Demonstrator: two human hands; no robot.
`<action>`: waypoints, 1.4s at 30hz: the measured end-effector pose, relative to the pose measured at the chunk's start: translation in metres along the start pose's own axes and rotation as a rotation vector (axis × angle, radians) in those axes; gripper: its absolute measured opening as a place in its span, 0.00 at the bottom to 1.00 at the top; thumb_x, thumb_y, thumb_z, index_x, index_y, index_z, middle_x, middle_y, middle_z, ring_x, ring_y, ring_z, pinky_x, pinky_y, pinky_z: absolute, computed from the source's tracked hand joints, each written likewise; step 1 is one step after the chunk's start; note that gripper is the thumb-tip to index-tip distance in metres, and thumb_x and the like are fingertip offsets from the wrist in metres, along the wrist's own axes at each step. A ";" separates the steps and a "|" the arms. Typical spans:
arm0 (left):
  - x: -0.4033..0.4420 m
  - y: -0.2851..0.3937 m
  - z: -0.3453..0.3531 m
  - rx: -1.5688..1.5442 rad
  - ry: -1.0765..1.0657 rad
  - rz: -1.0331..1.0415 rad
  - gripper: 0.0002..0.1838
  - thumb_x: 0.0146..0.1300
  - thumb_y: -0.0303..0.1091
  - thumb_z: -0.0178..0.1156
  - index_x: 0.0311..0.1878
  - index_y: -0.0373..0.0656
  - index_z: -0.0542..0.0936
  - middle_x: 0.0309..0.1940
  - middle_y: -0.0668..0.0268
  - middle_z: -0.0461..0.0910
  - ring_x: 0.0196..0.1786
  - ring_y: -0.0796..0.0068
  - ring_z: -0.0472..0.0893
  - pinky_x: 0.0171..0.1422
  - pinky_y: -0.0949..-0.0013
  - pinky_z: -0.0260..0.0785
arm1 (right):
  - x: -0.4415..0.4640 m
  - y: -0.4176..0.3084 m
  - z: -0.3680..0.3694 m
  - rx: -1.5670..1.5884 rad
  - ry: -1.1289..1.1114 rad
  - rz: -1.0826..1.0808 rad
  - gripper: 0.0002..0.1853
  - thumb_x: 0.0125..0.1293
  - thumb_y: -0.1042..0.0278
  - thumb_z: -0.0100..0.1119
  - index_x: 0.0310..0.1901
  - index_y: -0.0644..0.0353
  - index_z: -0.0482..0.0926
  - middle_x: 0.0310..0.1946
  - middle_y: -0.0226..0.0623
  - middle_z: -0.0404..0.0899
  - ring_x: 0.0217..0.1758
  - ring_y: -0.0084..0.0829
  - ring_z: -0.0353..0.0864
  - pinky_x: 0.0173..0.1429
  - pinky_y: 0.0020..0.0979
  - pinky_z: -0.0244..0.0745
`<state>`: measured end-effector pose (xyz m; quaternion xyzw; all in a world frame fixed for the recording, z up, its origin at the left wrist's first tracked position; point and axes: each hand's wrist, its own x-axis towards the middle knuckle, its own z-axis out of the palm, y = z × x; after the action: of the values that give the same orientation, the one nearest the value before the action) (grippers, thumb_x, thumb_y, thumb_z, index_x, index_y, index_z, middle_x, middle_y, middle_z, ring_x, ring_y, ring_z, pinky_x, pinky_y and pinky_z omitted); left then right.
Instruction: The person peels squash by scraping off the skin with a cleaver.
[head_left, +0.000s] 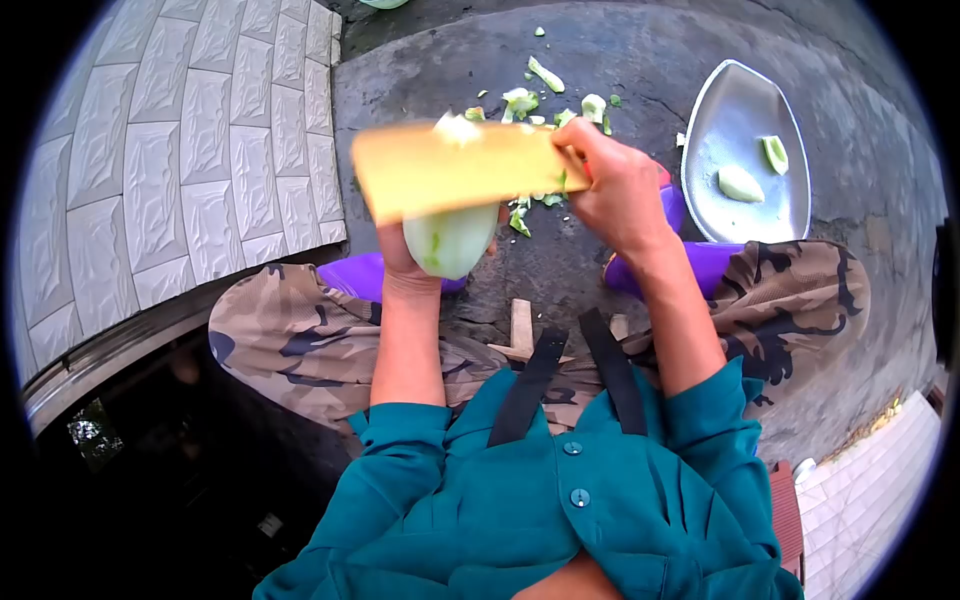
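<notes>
A large pale green peeled vegetable (452,242) rests in my left hand (402,258), whose fingers are wrapped round its underside and partly hidden. My right hand (622,190) is closed round the handle end of a broad cleaver (465,170), its blade yellowish and blurred. The blade lies across the upper part of the vegetable and hides it there. A whitish piece (458,128) shows at the blade's far edge. Green and white scraps (520,101) are scattered on the ground beyond my hands.
On the dark ground (620,60) at the right stands a metal tray (705,175) with two pale green pieces (740,184) in it. A light brick-patterned tiled surface (205,140) is at the left. Purple shoes (350,276) and camouflage trousers (290,320) are close below my hands.
</notes>
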<state>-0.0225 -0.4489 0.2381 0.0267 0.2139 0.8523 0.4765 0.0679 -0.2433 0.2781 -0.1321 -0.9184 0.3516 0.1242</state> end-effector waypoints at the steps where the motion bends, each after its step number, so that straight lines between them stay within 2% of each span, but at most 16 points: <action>1: 0.000 -0.002 -0.003 -0.005 0.087 0.015 0.39 0.63 0.60 0.50 0.67 0.37 0.62 0.54 0.41 0.73 0.46 0.44 0.81 0.38 0.47 0.80 | 0.000 -0.004 -0.001 0.096 0.023 -0.112 0.12 0.54 0.74 0.65 0.39 0.57 0.74 0.30 0.39 0.82 0.35 0.44 0.83 0.36 0.39 0.75; 6: -0.006 0.000 -0.001 -0.002 0.444 0.054 0.34 0.58 0.54 0.60 0.61 0.38 0.72 0.54 0.54 0.78 0.50 0.59 0.81 0.55 0.59 0.76 | -0.002 -0.022 -0.001 -0.057 0.019 -0.435 0.16 0.44 0.72 0.67 0.37 0.54 0.76 0.28 0.31 0.79 0.29 0.34 0.80 0.34 0.32 0.69; 8: -0.005 0.007 0.027 -0.214 0.323 -0.178 0.36 0.58 0.55 0.59 0.61 0.35 0.71 0.51 0.52 0.79 0.48 0.58 0.83 0.56 0.59 0.77 | -0.003 -0.025 -0.004 -0.072 -0.017 -0.444 0.16 0.44 0.73 0.66 0.38 0.54 0.75 0.26 0.31 0.78 0.28 0.34 0.80 0.34 0.32 0.71; 12: -0.005 0.007 0.033 -0.111 0.420 -0.185 0.37 0.58 0.56 0.59 0.61 0.34 0.71 0.52 0.50 0.79 0.46 0.58 0.84 0.54 0.59 0.78 | -0.002 -0.019 -0.004 -0.093 -0.044 -0.446 0.17 0.45 0.74 0.66 0.40 0.53 0.74 0.25 0.31 0.76 0.28 0.35 0.80 0.34 0.34 0.71; 15: -0.006 0.007 0.016 -0.218 0.250 -0.261 0.34 0.62 0.52 0.55 0.63 0.33 0.69 0.54 0.48 0.78 0.51 0.57 0.83 0.57 0.58 0.77 | 0.001 -0.013 -0.004 -0.065 -0.035 -0.420 0.14 0.48 0.74 0.64 0.38 0.52 0.73 0.24 0.32 0.76 0.27 0.36 0.80 0.34 0.35 0.72; 18: -0.010 -0.002 -0.002 -0.545 0.173 -0.141 0.34 0.64 0.53 0.54 0.63 0.33 0.69 0.56 0.48 0.77 0.52 0.53 0.82 0.56 0.54 0.78 | 0.004 0.005 -0.006 -0.072 -0.037 -0.297 0.14 0.48 0.76 0.65 0.38 0.54 0.74 0.31 0.34 0.82 0.32 0.40 0.81 0.37 0.35 0.71; 20: -0.011 -0.009 -0.005 0.157 0.330 0.075 0.37 0.63 0.57 0.54 0.64 0.35 0.67 0.56 0.47 0.76 0.48 0.58 0.83 0.45 0.60 0.80 | 0.005 0.016 -0.006 -0.090 -0.004 -0.223 0.12 0.53 0.76 0.63 0.39 0.54 0.74 0.30 0.36 0.82 0.34 0.42 0.82 0.37 0.37 0.73; 22: -0.005 -0.006 0.003 0.289 0.166 0.089 0.38 0.63 0.60 0.51 0.66 0.37 0.65 0.56 0.44 0.74 0.46 0.54 0.82 0.39 0.58 0.81 | 0.006 0.028 -0.003 -0.095 0.019 -0.198 0.12 0.54 0.75 0.63 0.39 0.54 0.74 0.30 0.37 0.82 0.34 0.43 0.82 0.36 0.38 0.73; 23: -0.002 0.000 0.007 0.071 -0.057 -0.008 0.38 0.64 0.61 0.49 0.66 0.38 0.64 0.55 0.42 0.73 0.46 0.47 0.82 0.37 0.53 0.81 | 0.006 0.034 -0.002 -0.129 0.048 -0.092 0.11 0.55 0.74 0.63 0.40 0.54 0.75 0.29 0.38 0.82 0.34 0.44 0.82 0.36 0.39 0.73; 24: 0.001 0.003 0.005 -0.063 -0.032 -0.064 0.40 0.65 0.61 0.47 0.68 0.37 0.62 0.55 0.37 0.71 0.46 0.37 0.80 0.34 0.45 0.80 | 0.005 0.037 -0.001 -0.161 0.075 0.014 0.11 0.56 0.74 0.63 0.41 0.54 0.75 0.29 0.39 0.82 0.33 0.46 0.82 0.35 0.40 0.73; 25: 0.001 0.003 0.004 -0.121 -0.090 -0.057 0.41 0.65 0.62 0.47 0.70 0.37 0.60 0.55 0.36 0.70 0.48 0.39 0.80 0.38 0.44 0.80 | 0.006 0.040 -0.002 -0.157 0.077 0.010 0.11 0.56 0.74 0.63 0.41 0.54 0.75 0.29 0.39 0.82 0.33 0.46 0.82 0.35 0.40 0.73; 27: 0.001 -0.001 0.007 -0.207 -0.089 0.000 0.41 0.65 0.62 0.48 0.70 0.38 0.60 0.56 0.36 0.70 0.49 0.41 0.79 0.42 0.41 0.79 | 0.006 0.046 -0.004 -0.117 -0.007 0.299 0.05 0.60 0.71 0.58 0.38 0.54 0.75 0.31 0.44 0.83 0.36 0.51 0.83 0.37 0.47 0.74; 29: 0.005 -0.006 0.014 -0.153 -0.001 0.078 0.43 0.63 0.63 0.51 0.70 0.38 0.60 0.56 0.38 0.71 0.49 0.44 0.80 0.41 0.44 0.80 | 0.003 0.050 0.008 0.074 -0.031 0.407 0.07 0.60 0.67 0.59 0.39 0.57 0.78 0.29 0.47 0.84 0.36 0.47 0.84 0.40 0.41 0.75; 34: 0.005 -0.011 0.006 -0.074 0.150 0.180 0.45 0.58 0.63 0.58 0.69 0.38 0.62 0.55 0.43 0.74 0.48 0.51 0.82 0.40 0.47 0.82 | 0.002 0.042 0.025 0.480 -0.112 0.467 0.09 0.59 0.68 0.57 0.39 0.63 0.79 0.29 0.40 0.84 0.31 0.28 0.81 0.38 0.33 0.73; 36: 0.008 -0.007 -0.002 -0.183 0.076 0.160 0.38 0.62 0.57 0.57 0.69 0.44 0.64 0.57 0.45 0.71 0.51 0.47 0.79 0.50 0.41 0.75 | 0.004 0.036 0.023 0.518 -0.131 0.479 0.10 0.60 0.68 0.57 0.40 0.64 0.79 0.28 0.38 0.83 0.31 0.26 0.80 0.38 0.32 0.72; 42: 0.006 -0.003 -0.013 -0.171 0.227 0.163 0.33 0.59 0.51 0.61 0.64 0.44 0.70 0.52 0.48 0.75 0.53 0.50 0.79 0.57 0.39 0.71 | 0.003 0.017 0.019 0.652 -0.153 0.521 0.11 0.61 0.70 0.56 0.43 0.65 0.79 0.25 0.32 0.80 0.31 0.22 0.79 0.39 0.29 0.72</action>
<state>-0.0270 -0.4471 0.2239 -0.0934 0.1901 0.9009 0.3789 0.0614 -0.2417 0.2528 -0.2871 -0.7015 0.6522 -0.0021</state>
